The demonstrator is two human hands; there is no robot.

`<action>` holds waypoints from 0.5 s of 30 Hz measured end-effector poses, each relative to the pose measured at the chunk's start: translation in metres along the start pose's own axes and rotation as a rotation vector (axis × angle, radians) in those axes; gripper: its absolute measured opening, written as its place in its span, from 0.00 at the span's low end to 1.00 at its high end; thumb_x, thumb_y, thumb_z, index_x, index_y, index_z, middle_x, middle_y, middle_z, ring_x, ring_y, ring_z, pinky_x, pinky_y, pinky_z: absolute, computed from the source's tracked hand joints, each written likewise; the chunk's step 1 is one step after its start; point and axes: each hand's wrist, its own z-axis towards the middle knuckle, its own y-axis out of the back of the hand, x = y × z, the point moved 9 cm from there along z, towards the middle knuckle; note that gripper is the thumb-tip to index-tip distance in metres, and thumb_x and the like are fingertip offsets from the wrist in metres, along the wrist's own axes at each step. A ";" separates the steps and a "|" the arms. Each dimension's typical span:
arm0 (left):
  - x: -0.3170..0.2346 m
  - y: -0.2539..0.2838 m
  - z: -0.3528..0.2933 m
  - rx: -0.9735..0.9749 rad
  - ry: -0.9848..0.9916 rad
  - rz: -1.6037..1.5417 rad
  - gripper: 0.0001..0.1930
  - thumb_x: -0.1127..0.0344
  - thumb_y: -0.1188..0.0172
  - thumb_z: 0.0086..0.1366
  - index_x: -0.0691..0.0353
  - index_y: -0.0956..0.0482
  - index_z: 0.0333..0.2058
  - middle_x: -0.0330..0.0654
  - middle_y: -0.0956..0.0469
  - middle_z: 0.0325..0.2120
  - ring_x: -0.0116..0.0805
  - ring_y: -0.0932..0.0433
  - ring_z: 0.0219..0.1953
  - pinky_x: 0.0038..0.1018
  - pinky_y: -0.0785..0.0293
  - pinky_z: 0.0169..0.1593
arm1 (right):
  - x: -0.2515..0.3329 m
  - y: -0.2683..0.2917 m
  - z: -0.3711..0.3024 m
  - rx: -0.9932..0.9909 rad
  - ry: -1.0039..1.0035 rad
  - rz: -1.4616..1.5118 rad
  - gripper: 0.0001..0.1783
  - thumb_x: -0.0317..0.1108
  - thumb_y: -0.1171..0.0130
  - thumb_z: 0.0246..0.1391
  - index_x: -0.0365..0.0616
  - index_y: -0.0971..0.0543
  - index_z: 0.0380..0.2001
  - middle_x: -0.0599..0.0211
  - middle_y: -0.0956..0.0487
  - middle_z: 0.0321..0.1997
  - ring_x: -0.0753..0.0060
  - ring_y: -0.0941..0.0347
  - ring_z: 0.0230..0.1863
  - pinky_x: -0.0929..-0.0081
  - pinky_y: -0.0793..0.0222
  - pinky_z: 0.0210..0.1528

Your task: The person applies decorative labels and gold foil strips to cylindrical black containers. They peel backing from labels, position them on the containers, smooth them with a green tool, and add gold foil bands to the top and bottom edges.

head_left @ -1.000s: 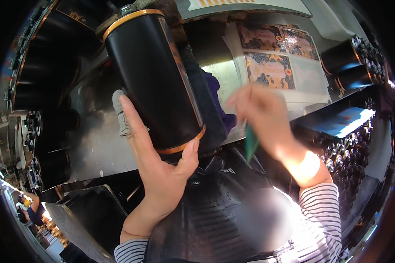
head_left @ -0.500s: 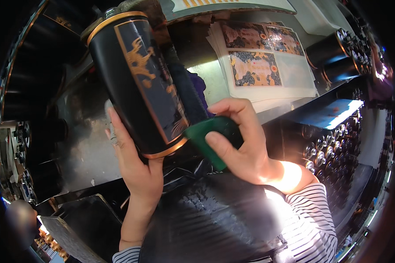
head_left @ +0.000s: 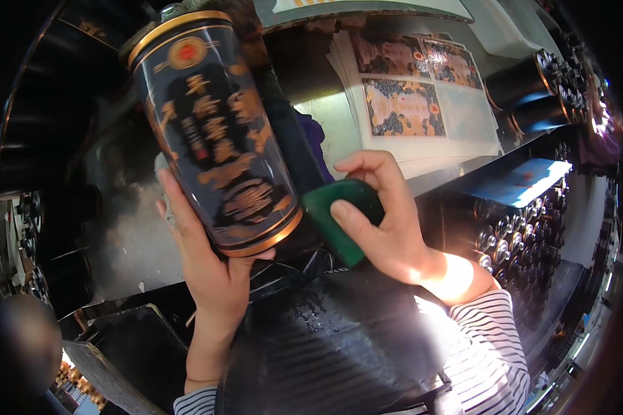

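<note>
A tall black canister (head_left: 214, 138) with gold rims and a glossy wraparound print of gold and grey figures leans, top to the upper left. My left hand (head_left: 214, 277) holds its lower end, fingers along the left side and thumb under the base. A metal knob (head_left: 172, 11) shows at the canister's top. In my right hand (head_left: 387, 221) is a flat green scraper (head_left: 346, 214), pinched between thumb and fingers. Its left edge is close beside the canister's lower right side; whether they touch I cannot tell.
Behind my right hand lies a stack of printed decal sheets (head_left: 429, 138), beside a purple cloth (head_left: 311, 142). Black canisters (head_left: 522, 86) lie at the upper right, and several more with metal knobs (head_left: 512, 232) are stacked below. More dark canisters (head_left: 48, 152) stand at the left.
The canister has turned about its length, bringing the printed front round where plain black and a gold figure showed. The green scraper has shifted slightly right, off the lower rim.
</note>
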 end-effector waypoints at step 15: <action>0.004 -0.001 -0.002 -0.009 -0.008 0.086 0.56 0.77 0.32 0.47 0.60 0.62 0.69 0.51 0.46 0.64 0.43 0.39 0.62 0.30 0.38 0.62 | -0.006 -0.001 0.003 0.002 -0.097 0.089 0.20 0.23 0.43 0.53 0.38 0.34 0.49 0.63 0.26 0.38 0.77 0.28 0.42 0.79 0.33 0.46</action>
